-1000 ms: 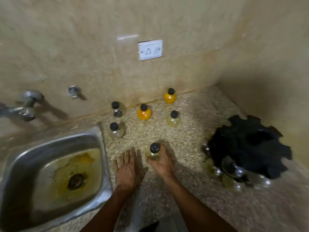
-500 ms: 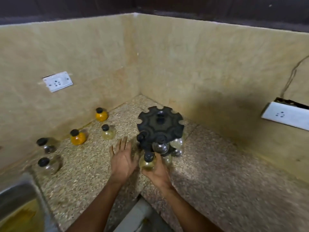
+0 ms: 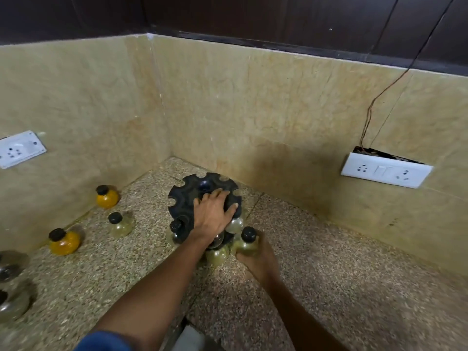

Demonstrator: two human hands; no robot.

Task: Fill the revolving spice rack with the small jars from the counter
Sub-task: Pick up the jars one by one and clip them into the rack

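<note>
The revolving spice rack stands in the counter's corner; loose jars wait at left, two holding orange powder, one something pale. The left hand lies spread on the rack top; it should steady it while the right hand, gripping a pale-filled black-capped jar, eases it squarely into a lower slot.

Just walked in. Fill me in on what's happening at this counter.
A person is loading a black revolving spice rack in the corner of the speckled counter. The left hand rests flat on the rack's top, while the right hand holds a black-capped jar of pale contents at the rack's lower tier, beside jars already slotted there. Two orange jars and a pale one wait on the counter to the left.
</note>
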